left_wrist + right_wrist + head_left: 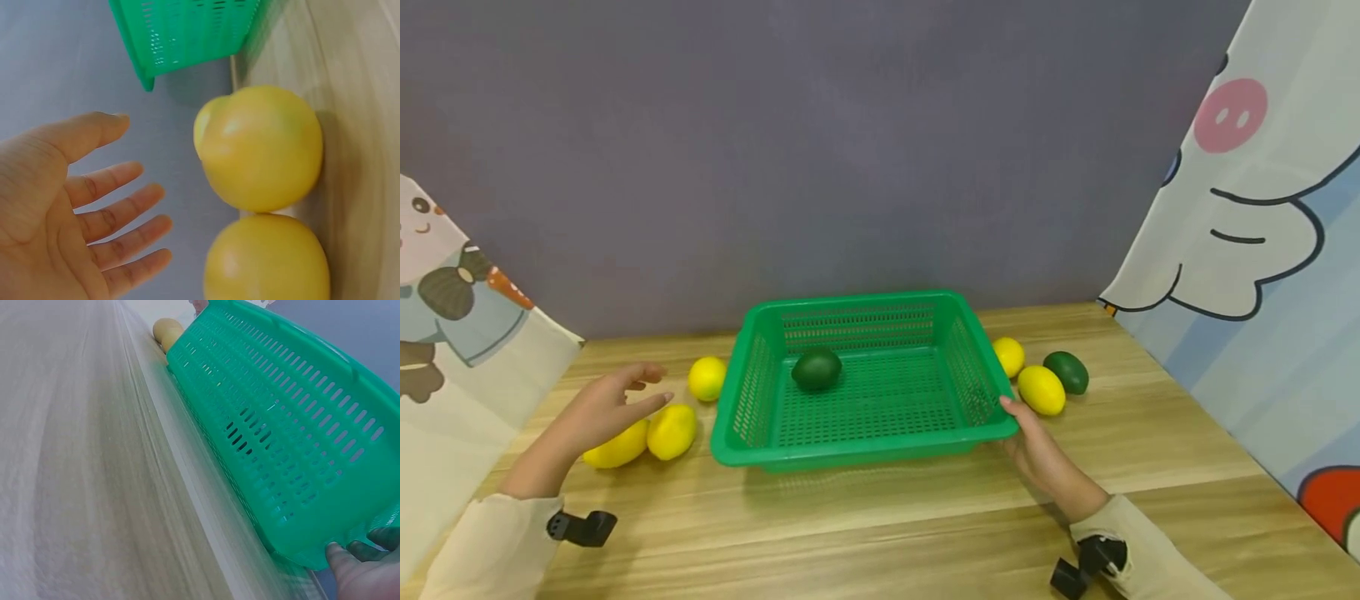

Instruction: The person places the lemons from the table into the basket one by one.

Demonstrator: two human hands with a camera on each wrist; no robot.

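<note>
A wooden table (880,517) is standing against a plain grey-purple wall (820,142). Cartoon-printed curtains are hanging at the left (452,333) and right (1262,250) sides.

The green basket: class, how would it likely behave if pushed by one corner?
The green basket looks like thin perforated plastic, so probably light and sliding easily on the smooth table. The avocado inside would likely roll.

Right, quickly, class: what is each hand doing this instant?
Left hand: open, fingers spread, holding nothing, above two yellow plastic lemons.
Right hand: gripping the near right corner of the green slotted plastic basket.
</note>
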